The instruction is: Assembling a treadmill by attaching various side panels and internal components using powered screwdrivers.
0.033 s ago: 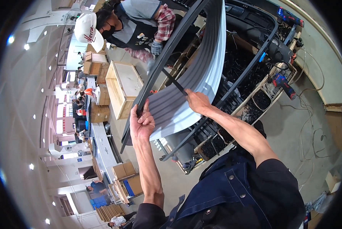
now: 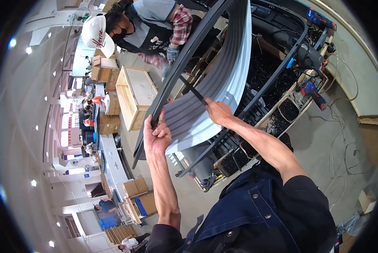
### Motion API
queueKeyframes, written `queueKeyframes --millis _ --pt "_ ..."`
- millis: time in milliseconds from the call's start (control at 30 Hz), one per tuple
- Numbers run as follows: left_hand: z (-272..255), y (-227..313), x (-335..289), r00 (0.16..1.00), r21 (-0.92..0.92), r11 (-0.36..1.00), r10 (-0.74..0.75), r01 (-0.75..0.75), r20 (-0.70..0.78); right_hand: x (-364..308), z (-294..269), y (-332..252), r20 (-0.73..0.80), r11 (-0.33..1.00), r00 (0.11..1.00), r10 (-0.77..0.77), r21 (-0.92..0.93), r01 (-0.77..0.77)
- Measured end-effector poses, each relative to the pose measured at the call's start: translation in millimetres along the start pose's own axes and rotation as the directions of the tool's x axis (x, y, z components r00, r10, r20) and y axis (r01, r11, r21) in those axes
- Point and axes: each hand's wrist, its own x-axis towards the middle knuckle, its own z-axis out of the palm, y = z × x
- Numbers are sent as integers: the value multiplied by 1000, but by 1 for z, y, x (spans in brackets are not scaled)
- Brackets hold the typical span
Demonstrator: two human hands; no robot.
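My left hand (image 2: 157,137) is closed around the lower part of a long black frame rail (image 2: 178,69), its fingers curled with the thumb side hidden behind. My right hand (image 2: 219,113) grips the near end of a short black flat bar (image 2: 192,88), which slants up to the left toward the rail. Behind the bar a grey ribbed sheet (image 2: 201,120) bends in a curve, its near edge brightly lit. Across the rail, a co-worker's gloved hand (image 2: 172,53) is close to the rail; whether it touches cannot be told.
A second black frame rail (image 2: 267,86) runs beyond the sheet. Wooden trays (image 2: 288,118) of small black parts stand at right, with a cordless drill (image 2: 313,95) on them and another drill (image 2: 321,19) farther back. Cables (image 2: 345,120) lie on the floor. An open wooden crate (image 2: 134,99) stands left.
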Motion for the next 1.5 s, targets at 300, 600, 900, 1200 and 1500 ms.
queueKeyframes --millis 300,600,900,1200,1500 --pt "-26 -37 5 997 12 999 -53 52 53 4 -8 11 345 886 927 146 371 -278" --pt "-44 -61 6 999 -32 999 -40 40 7 12 -16 41 504 954 851 151 152 -259" --pt "-70 -86 20 997 -18 998 -68 68 -42 16 -40 31 687 934 706 175 112 -340" --pt "-68 -80 15 999 -35 998 -45 46 9 0 -43 -4 570 968 787 238 -68 -243" --pt "-44 -55 10 999 16 999 -33 33 19 10 -45 -2 612 411 758 225 646 -643"
